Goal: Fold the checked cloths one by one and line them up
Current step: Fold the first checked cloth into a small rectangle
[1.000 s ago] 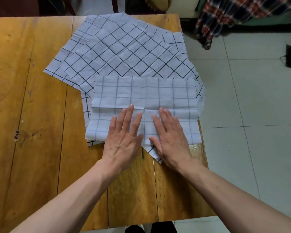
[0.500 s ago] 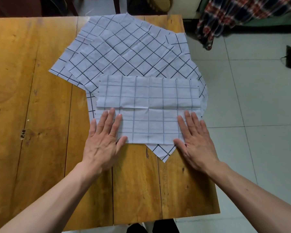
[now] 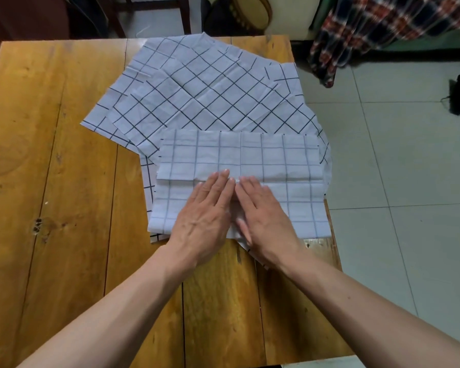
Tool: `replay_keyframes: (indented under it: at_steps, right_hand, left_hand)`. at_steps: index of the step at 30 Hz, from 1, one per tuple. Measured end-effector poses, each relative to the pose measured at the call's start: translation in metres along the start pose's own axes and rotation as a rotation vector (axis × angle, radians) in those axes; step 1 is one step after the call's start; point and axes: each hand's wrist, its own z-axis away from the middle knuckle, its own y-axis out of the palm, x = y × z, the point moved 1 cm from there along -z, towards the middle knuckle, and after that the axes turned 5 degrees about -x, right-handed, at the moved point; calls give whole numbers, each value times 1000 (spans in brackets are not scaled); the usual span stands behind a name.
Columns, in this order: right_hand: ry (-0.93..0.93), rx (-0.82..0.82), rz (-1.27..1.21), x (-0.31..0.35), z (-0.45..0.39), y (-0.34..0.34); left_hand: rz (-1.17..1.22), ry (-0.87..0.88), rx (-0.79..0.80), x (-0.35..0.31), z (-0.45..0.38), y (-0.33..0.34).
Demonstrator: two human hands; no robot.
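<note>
- Checked cloth (image 3: pixel 250 160), part-folded, is laid on the near right of the wooden table (image 3: pixel 51 181), on top of a spread pile of unfolded cloths (image 3: pixel 197 88).
- It is pressed flat by the left hand (image 3: pixel 205 216) and right hand (image 3: pixel 263 216), side by side, fingers straight; nothing is gripped.
- The fold could be skewed if the loose pile beneath is dragged.
- The pile's right edge overhangs the table and could be pulled off.

Checked cloths (image 3: pixel 202 102) thin, creased, matt; table (image 3: pixel 51 181) varnished wood, glossy; floor (image 3: pixel 396 155) smooth tile.
</note>
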Motion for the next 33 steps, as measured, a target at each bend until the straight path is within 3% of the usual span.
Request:
replay_keyframes:
  at_steps: [7,14,19,23,33]
  right_hand:
    - [30,149,89,-28,-8,-3]
    - [210,141,75,-48,13,-19]
    - [108,-66,-43,-35,18,-23]
    - [38,-31,-58,-18,24,-13]
    - [122,22,-126,-19,22,-12]
  left_hand:
    - [-77,-10,49,29,-3,-1]
    - [-47,-117,75,48,15,-22]
    - [0,77,24,47,27,-44]
    - [-17,153,79,41,33,-46]
    - [-79,288,123,22,14,-48]
